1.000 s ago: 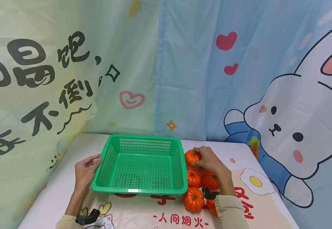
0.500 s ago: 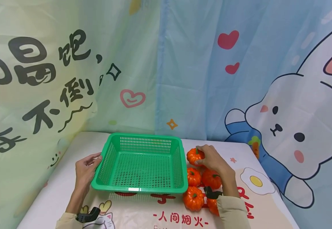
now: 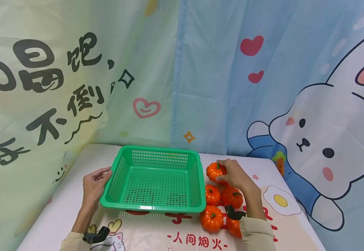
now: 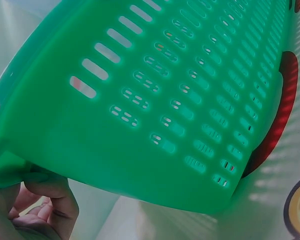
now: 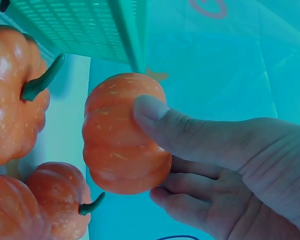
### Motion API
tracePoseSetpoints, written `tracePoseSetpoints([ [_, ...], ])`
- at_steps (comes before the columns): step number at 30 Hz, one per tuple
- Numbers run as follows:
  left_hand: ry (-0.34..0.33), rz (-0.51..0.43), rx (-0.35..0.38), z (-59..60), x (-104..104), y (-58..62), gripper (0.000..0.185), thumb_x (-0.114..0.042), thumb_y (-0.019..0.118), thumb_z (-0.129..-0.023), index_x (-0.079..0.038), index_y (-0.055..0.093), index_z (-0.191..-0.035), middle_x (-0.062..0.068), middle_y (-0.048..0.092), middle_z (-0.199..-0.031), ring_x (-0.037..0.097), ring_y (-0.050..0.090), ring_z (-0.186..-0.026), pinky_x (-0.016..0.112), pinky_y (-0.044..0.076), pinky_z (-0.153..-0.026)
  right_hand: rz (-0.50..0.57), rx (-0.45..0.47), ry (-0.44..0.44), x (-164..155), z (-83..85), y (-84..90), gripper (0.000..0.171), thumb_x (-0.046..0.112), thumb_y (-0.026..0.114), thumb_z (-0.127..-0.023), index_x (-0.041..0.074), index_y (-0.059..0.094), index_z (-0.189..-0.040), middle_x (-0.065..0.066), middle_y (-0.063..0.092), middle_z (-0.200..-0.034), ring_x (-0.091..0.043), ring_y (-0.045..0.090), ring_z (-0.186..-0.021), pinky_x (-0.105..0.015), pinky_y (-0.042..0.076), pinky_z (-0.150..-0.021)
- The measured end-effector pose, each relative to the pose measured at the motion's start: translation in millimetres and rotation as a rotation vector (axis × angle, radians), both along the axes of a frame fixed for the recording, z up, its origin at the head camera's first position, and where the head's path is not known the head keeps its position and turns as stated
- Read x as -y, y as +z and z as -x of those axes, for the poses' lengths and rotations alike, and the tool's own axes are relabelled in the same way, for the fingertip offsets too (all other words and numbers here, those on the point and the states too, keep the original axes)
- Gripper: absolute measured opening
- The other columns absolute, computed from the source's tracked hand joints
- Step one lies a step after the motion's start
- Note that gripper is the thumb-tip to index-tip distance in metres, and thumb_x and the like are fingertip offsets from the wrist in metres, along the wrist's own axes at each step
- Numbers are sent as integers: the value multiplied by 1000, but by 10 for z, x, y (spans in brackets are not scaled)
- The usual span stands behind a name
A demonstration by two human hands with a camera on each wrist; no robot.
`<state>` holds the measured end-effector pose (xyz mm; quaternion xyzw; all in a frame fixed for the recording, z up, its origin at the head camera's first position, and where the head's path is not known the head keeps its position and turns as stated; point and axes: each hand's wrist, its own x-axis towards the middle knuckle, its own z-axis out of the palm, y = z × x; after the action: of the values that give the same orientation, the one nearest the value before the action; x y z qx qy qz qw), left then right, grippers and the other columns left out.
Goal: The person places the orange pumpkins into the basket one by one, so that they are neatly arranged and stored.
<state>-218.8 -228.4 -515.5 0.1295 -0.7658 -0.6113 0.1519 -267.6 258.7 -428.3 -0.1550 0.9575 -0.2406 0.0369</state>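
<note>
Far pumpkin sits just right of the green basket; right hand pinches it, thumb and fingers curled around; left hand grips the basket's left rim; looks like the pickup stage, so next it needs lifting over the rim; other pumpkins wait nearer.

In the head view, the near pumpkin at the lower right is largely covered by the right sleeve and the black wrist mount. The underside of the held pumpkin is concealed by the right hand. Both forearms are cut off by the bottom edge, as is the printed text on the table.

In the left wrist view, the green basket is cropped on three sides, and only part of the left hand is seen beneath its rim. In the right wrist view, three neighbouring pumpkins are cut by the left edge, and the fingertips behind the held pumpkin are hidden.
</note>
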Motion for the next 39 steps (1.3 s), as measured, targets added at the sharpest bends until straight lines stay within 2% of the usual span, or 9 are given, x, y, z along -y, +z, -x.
tracePoseSetpoints([
  [5, -3, 0, 5, 1, 3, -3, 35, -23, 70, -108, 2, 75, -133, -14, 74, -85, 1, 67, -73, 18, 56, -64, 3, 12, -12, 13, -44, 30, 50, 11, 87, -93, -2, 70, -139, -12, 73, -118, -29, 62, -110, -54, 59, -102],
  [17, -8, -11, 7, -4, 10, -5, 36, -22, 71, -108, 2, 75, -134, -22, 72, -81, 0, 67, -73, 18, 56, -64, -23, 5, -10, 57, -138, 130, 54, 11, 85, -94, -3, 67, -143, -16, 73, -124, -35, 60, -116, -60, 55, -107],
  [20, -4, -12, 8, 4, 6, -3, 35, -22, 71, -108, 1, 75, -134, -20, 72, -82, 0, 66, -72, 18, 56, -63, -23, -8, -1, 68, -156, 169, 53, 11, 85, -94, -2, 68, -143, -14, 74, -121, -33, 61, -113, -58, 56, -105],
  [26, -2, -8, 2, 15, 17, -18, 36, -23, 72, -108, 1, 75, -134, -5, 77, -91, 1, 66, -72, 18, 56, -63, -15, -17, 12, 94, -194, 251, 49, 11, 86, -94, -1, 70, -139, -11, 74, -115, -29, 62, -107, -54, 58, -100],
  [29, -5, -19, 5, 23, 24, -27, 37, -23, 72, -107, 2, 75, -135, -6, 77, -91, 1, 67, -72, 18, 57, -64, -8, -19, 21, 111, -210, 283, 43, 11, 86, -94, 1, 72, -134, -10, 73, -111, -28, 62, -105, -52, 58, -97],
  [36, -1, -31, 16, 20, 22, -34, 37, -22, 72, -107, 2, 74, -135, -10, 76, -87, 1, 66, -71, 19, 56, -63, -26, -49, 30, 148, -257, 341, 50, 13, 85, -95, 0, 69, -140, -11, 73, -117, -32, 60, -110, -58, 54, -103],
  [39, -4, -35, 5, 29, 13, -27, 37, -22, 72, -107, 2, 75, -135, -10, 76, -87, 1, 66, -71, 19, 56, -63, -23, -62, 45, 170, -264, 367, 49, 13, 86, -94, 0, 69, -139, -10, 73, -115, -30, 62, -107, -55, 56, -100],
])
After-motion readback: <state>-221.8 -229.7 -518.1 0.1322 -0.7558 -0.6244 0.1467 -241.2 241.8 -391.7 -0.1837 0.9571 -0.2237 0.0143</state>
